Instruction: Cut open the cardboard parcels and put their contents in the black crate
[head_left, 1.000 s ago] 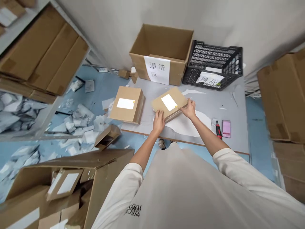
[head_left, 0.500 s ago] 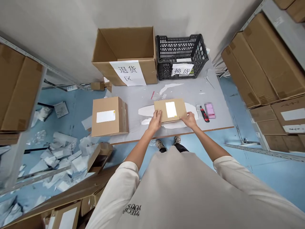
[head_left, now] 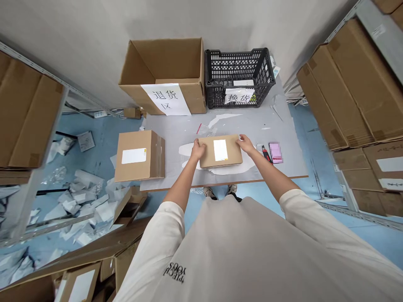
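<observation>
Left hand (head_left: 198, 149) and right hand (head_left: 246, 144) shifted to the far corners of the kraft carton (head_left: 231, 157), apart, grip unclear; a slip could tip it.

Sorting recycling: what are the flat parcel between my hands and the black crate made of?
The flat parcel looks like matte brown cardboard, by its kraft colour. The black crate looks like moulded plastic: faintly glossy, with evenly cut lattice slots.

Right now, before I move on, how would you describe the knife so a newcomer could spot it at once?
Start at the grey table, below the black crate. Just past the flat cardboard parcel and the right hand, a small red-and-black utility knife lies beside a blurred pink packet. It is the narrow dark-and-red tool, not the flat pink one.
</observation>
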Motion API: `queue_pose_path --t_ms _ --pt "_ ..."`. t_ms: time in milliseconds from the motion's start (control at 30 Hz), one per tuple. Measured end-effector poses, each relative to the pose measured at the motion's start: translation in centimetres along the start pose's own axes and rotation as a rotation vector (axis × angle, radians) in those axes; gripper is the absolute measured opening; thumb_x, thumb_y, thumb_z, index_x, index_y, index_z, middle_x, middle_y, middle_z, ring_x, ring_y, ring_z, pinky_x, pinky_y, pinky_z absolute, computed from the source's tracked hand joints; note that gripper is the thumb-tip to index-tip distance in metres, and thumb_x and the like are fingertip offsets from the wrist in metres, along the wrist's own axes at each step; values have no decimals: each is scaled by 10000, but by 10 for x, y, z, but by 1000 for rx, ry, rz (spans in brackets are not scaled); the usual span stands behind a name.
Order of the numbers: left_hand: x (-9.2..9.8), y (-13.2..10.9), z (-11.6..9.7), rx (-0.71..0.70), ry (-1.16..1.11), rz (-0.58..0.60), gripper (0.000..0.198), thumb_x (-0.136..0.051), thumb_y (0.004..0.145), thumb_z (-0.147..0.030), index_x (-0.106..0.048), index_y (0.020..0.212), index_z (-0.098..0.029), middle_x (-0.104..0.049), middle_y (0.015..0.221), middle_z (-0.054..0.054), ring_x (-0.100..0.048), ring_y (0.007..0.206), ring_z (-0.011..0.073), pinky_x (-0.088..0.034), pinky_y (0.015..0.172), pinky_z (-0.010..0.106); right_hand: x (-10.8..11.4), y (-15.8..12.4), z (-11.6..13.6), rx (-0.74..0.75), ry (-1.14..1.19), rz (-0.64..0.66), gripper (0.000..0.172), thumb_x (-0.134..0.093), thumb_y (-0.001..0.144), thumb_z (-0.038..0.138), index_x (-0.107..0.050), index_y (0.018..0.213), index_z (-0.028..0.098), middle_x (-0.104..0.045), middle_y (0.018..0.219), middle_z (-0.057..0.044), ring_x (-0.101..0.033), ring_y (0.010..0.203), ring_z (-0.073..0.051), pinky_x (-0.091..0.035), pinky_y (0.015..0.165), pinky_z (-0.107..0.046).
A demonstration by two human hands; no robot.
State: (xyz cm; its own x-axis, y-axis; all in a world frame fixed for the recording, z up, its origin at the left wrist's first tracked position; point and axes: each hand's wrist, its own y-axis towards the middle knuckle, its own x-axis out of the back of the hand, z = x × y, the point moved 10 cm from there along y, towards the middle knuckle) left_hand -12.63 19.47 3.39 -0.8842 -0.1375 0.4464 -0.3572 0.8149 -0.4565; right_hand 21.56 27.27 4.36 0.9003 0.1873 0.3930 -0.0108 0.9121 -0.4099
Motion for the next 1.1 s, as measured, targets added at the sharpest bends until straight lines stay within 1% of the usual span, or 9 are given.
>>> queue_pose_path --t_ms 133,333,433,500,600,700,767,900,1100 --pt "-1 -9 -6 -10 -63 -29 790 -707 971 -381 -449 1707 -255 -694 1592 173 -729 1393 303 -577 1174 463 -6 -1 -3 -1 81 46 747 -754 842 444 -634 1555 255 -764 1431 -174 -766 1209 -329 -610 1154 -562" --pt "10 -25 -39 -137 -134 -105 745 -697 1038 -491 -452 1699 -251 -685 1554 163 -711 1363 269 -600 1099 397 30 -15 5 25 80 -132 753 -721 905 588 -625 1565 239 -726 1478 -177 -731 1275 -345 -599 1155 -523" --pt "12 -35 -44 -181 -113 -141 653 -676 1071 -519 -499 1642 -257 -719 1447 138 -712 1318 250 -583 1100 384 44 -23 1 68 30 -190 750 -663 935 677 -637 1541 236 -728 1430 -168 -724 1262 -332 -602 1137 -502" --pt "10 -44 -39 -197 -77 -150 584 -659 1085 -524 -537 1585 -248 -745 1329 113 -722 1254 239 -573 1086 370 50 -29 -8 86 -13 -239 742 -638 934 724 -673 1491 234 -739 1361 -158 -716 1242 -327 -596 1133 -501" --pt "5 -57 -15 -131 -13 -151 490 -640 1088 -556 -608 1462 -241 -741 1097 57 -736 1107 245 -568 1005 364 52 -41 -26 64 -74 -287 693 -637 918 755 -740 1348 222 -765 1189 -139 -715 1173 -340 -585 1117 -515" --pt "-2 -67 11 -36 47 -123 417 -637 1082 -573 -659 1340 -246 -689 927 12 -727 978 254 -545 913 357 49 -51 -49 -63 -146 -263 618 -665 911 751 -763 1201 214 -777 1070 -121 -732 1062 -336 -585 1056 -486" --pt "-6 -69 20 -18 61 -93 393 -659 1072 -567 -673 1294 -243 -675 890 3 -718 943 251 -527 884 347 47 -56 -58 -142 -178 -238 584 -697 901 744 -759 1144 217 -787 1032 -111 -738 1035 -335 -580 1026 -462" --pt "-7 -64 25 0 -2 -103 370 -739 1029 -495 -672 1276 -229 -706 943 18 -723 982 238 -523 911 329 47 -54 -54 -170 -173 -250 539 -746 882 667 -752 1160 206 -807 1092 -122 -751 1069 -337 -578 1020 -443" --pt "-6 -48 19 -30 -107 -138 516 -808 944 -341 -630 1414 -221 -722 1381 128 -727 1092 225 -566 987 349 43 -35 -35 -70 -140 -286 601 -737 830 422 -725 1372 162 -769 1393 -177 -731 1270 -343 -550 1168 -471"
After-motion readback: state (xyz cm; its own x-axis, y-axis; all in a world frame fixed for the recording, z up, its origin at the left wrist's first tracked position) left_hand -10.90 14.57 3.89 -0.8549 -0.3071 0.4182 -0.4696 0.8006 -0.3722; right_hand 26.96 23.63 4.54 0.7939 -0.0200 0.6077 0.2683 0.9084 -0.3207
